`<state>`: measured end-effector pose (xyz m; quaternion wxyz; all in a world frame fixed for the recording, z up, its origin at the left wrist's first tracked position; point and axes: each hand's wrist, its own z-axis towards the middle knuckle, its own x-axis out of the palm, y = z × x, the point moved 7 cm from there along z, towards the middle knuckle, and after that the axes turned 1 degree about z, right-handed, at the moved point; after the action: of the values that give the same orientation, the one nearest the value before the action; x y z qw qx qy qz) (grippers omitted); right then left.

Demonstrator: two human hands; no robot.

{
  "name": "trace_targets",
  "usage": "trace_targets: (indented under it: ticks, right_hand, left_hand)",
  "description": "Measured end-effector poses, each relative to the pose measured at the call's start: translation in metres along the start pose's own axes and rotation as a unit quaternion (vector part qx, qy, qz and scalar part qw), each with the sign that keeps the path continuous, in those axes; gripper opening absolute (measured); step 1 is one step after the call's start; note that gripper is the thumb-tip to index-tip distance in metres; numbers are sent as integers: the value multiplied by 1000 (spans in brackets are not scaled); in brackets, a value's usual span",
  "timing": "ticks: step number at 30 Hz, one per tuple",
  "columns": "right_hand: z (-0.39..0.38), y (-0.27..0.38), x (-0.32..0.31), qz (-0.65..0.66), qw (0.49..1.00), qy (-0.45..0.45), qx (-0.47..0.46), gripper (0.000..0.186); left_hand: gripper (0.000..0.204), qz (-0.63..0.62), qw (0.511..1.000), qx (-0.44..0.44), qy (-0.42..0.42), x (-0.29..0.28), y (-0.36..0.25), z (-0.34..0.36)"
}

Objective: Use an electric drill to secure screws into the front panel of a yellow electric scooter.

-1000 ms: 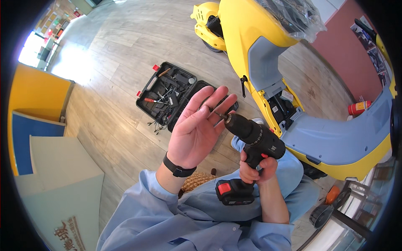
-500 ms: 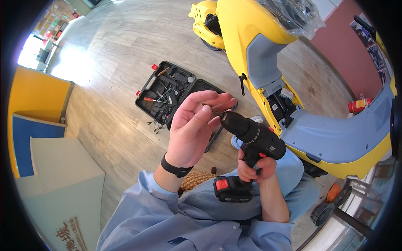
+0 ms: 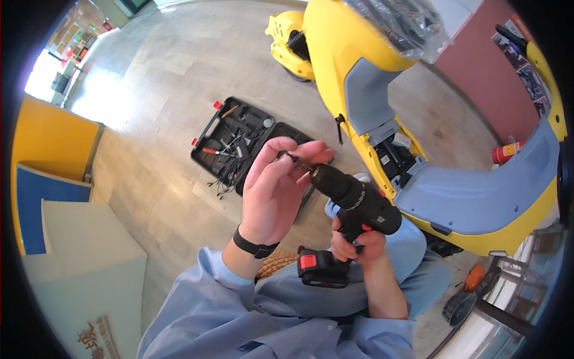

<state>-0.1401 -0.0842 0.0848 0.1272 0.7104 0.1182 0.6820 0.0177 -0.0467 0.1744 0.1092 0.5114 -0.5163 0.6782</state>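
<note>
While your right grip (image 3: 369,242) keeps clutching the black drill (image 3: 350,194), right of centre, it's drifted slightly left since a second ago; left grip (image 3: 292,158), fingers curled more, pinches a small dark piece (image 3: 291,157) by the bit (image 3: 307,167). Open case (image 3: 277,130), upper centre: red-handled tool (image 3: 209,151), cables (image 3: 226,178).

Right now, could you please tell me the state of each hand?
Left hand: partly curled at the bit; whether it pinches anything cannot be told.
Right hand: closed, holding the drill.
</note>
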Motion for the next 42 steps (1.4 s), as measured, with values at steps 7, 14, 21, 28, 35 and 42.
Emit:
trace_targets:
  ticks: [7, 14, 21, 28, 35, 42]
  right_hand:
    - [2, 25, 23, -116, 988, 0, -105, 62]
    - [-31, 64, 72, -227, 938, -7, -262, 61]
    - [-69, 91, 110, -262, 881, 50, -391, 60]
    - [-95, 104, 128, -246, 860, 90, -438, 57]
    - [-110, 122, 134, -172, 842, 89, -503, 57]
    - [-137, 202, 151, -147, 772, 14, -618, 54]
  left_hand:
    - [15, -61, 996, -42, 48, 48, 0, 18]
    - [19, -53, 983, -122, 125, 138, 12, 21]
    - [25, 3, 964, -142, 226, 229, 22, -3]
    - [31, 20, 949, -160, 270, 277, 35, -21]
    - [24, 141, 962, -67, 225, 294, 39, 9]
    - [33, 582, 683, 289, 335, 397, 26, 89]
